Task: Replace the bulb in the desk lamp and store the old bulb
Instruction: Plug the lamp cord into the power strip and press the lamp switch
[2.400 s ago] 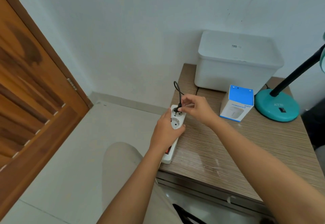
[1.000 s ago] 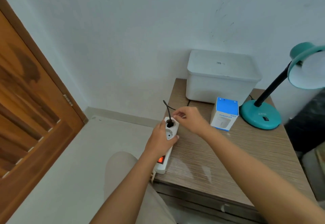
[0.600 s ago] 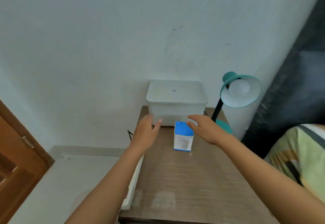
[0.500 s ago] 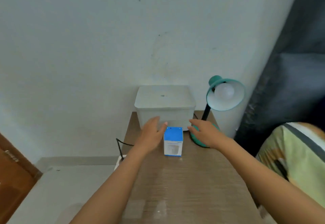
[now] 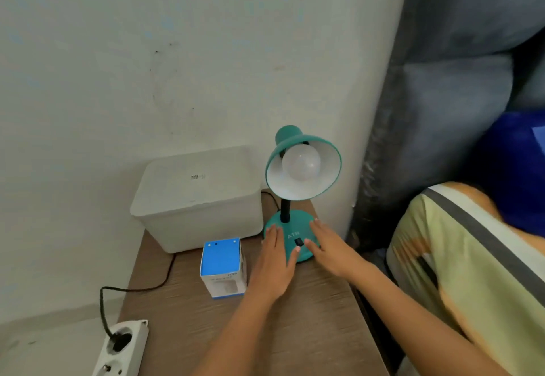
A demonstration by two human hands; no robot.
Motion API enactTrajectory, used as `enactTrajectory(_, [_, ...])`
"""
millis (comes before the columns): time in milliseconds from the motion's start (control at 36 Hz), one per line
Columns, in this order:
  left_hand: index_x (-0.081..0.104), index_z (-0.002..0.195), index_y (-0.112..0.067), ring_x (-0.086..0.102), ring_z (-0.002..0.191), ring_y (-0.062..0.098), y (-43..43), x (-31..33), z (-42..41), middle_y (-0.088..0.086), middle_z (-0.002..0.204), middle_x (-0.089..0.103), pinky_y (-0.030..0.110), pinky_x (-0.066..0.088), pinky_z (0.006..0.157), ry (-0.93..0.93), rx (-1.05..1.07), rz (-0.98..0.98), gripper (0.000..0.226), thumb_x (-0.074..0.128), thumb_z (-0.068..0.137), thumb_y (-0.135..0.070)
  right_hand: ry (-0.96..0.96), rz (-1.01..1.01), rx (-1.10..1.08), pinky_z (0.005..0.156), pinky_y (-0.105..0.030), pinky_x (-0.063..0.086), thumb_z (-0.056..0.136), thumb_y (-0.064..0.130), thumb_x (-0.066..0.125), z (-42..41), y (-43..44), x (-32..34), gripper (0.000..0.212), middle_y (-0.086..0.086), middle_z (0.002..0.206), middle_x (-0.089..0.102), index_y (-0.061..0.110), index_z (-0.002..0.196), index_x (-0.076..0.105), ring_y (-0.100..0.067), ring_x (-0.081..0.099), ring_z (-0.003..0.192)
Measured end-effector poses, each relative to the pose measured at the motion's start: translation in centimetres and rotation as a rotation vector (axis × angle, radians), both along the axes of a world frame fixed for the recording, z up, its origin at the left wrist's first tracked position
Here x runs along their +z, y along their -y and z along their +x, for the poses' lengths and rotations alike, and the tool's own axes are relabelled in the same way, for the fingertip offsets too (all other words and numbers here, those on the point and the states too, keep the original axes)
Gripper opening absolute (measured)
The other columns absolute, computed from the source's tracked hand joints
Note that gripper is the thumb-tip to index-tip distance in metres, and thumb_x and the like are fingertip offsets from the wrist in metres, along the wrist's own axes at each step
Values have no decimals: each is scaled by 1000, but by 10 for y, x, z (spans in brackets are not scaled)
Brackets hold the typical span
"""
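Note:
A teal desk lamp stands at the back right of the wooden table, its shade tilted toward me with a white bulb screwed in and unlit. My left hand lies flat and open on the left side of the lamp's round base, thumb beside the black switch. My right hand rests open on the base's right side, its thumb next to the switch. A blue-topped white bulb box stands upright just left of my left hand.
A white lidded plastic bin sits against the wall behind the box. A white power strip with the lamp's black plug in it lies at the table's left front edge. Dark grey upholstery and a striped pillow flank the table's right side.
Both hands left the power strip and plug, crossed the table to the right and came to rest on the lamp's base. My view swung right and up toward the lamp.

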State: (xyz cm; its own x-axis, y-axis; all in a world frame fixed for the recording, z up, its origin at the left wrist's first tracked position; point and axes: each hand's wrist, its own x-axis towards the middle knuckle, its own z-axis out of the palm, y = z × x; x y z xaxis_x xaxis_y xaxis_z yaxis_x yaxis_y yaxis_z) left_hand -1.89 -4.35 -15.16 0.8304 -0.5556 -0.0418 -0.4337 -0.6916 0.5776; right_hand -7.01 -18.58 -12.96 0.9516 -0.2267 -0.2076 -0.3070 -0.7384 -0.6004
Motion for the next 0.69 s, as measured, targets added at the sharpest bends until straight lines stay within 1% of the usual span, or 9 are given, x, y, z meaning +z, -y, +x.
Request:
enactTrajectory(83, [-2,149,-11,-15,142,8,2,-21,5,3,159,-11,23,-8,113,62,33,11,69,29,98,-46,35,30,-17,116,-27,0,98,36,34,13,2,-15,64,-10,159,0,8,148,6,-19,-1,147])
enactTrajectory(167, [-5,149,-11,-20,137,4,4,-37,9,2,157,-14,24,-11,113,101,60,1,70,29,98,-46,84,53,-41,113,-24,-3,98,36,34,24,2,-29,64,-9,159,-3,8,148,5,-18,-4,146])
enactTrajectory(250, [-4,148,-10,-19,137,4,5,-48,10,1,155,-16,28,-8,117,90,98,-20,72,28,97,-49,127,31,-60,112,-24,-5,98,37,34,31,-1,-40,65,-9,159,-3,8,147,5,-18,-6,146])
enactTrajectory(306, [-4,148,-11,-17,138,4,5,-53,9,3,157,-13,24,-10,115,99,118,-39,80,18,90,-61,158,4,-76,114,-26,-5,97,38,34,33,-4,-48,66,-8,159,-5,7,148,5,-17,-9,146])
enactTrajectory(361, [-3,148,-10,-16,139,4,5,-57,8,4,158,-11,22,-10,112,126,132,-39,86,9,84,-65,193,-17,-103,114,-26,-5,98,38,33,34,-7,-56,65,-7,159,-5,8,148,5,-16,-9,146])
enactTrajectory(444, [-3,148,-10,-15,140,6,5,-61,9,5,158,-11,22,-9,112,156,139,-22,86,8,85,-66,229,-47,-123,116,-26,-5,98,37,31,34,-9,-63,63,-6,159,-5,7,147,6,-15,-9,146])
enactTrajectory(528, [-1,149,-9,-13,142,8,5,-62,9,6,158,-10,24,-6,114,159,132,-35,88,8,85,-68,225,-65,-115,120,-33,-2,98,37,30,36,-7,-67,63,-7,159,-5,7,147,5,-16,-9,146])
enactTrajectory(611, [1,149,-8,-11,143,10,5,-64,9,6,158,-9,25,-5,114,165,127,-38,89,3,83,-67,216,-77,-102,118,-30,-4,98,37,29,36,-6,-69,62,-6,159,-7,8,147,4,-16,-10,146])
enactTrajectory(694, [1,149,-7,-11,143,10,6,-67,10,7,158,-8,26,-4,116,172,126,-30,86,10,87,-66,212,-100,-80,117,-28,-6,99,34,28,36,-6,-68,60,-7,159,-8,8,147,5,-16,-12,145])
